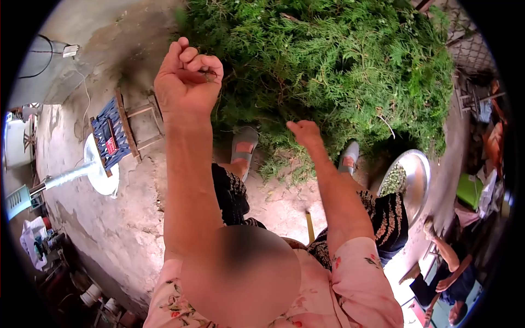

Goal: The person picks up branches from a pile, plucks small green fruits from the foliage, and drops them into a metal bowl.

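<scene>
Starting at the left of the frame, a white stand [103,174] rests its round base on the floor beside a stool [104,124] with a dark blue patterned top, and a dark-and-red object [111,143] lies across that top, apparently parked off the ground, within easy reach.

Now upper left of centre: the left hand [189,79] is up in front of the wall, fingers curled toward the palm in a light, nearly closed grip, a small scrap of greenery [206,73] showing between them. That gentle hold seems about right for something so slight.

Filling the top centre and upper right, here's the big pile of green branches [339,71], heaped right up to the feet, presumably to keep it all close. The shoes [245,143] stand apart at its lower edge, bracing the seated pose.

Between them, near the middle, the right hand [307,134] sits low against the branches, fingers bent in; its grip is mostly turned away, so I can't tell whether it has hold of anything.

And to the right, just beyond the knee, a shiny metal basin [420,177], wide and shallow, with small green pieces [392,180] gathered in it, handily placed on the right hand's side.
</scene>
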Demonstrator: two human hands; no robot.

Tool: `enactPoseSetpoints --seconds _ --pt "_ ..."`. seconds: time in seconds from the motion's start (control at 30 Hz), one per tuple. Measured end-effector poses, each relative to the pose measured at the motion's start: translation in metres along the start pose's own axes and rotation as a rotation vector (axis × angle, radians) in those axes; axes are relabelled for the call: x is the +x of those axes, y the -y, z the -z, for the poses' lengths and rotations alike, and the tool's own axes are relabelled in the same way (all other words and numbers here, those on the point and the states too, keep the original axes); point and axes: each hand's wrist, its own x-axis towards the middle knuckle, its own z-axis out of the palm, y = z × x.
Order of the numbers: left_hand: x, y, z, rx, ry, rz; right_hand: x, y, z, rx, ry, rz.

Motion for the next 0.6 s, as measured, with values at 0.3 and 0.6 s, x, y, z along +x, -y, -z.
enactPoseSetpoints --seconds 0.3,0.6 --pt "-0.002 -0.017 0.003 -0.052 -0.027 -0.034 -0.013 0.011 -0.018 -0.585 -0.23 0.1" --pt "-0.001 -0.019 0.008 -0.056 -0.025 -0.026 0.041 0.07 -0.016 1.463 -0.071 -0.417"
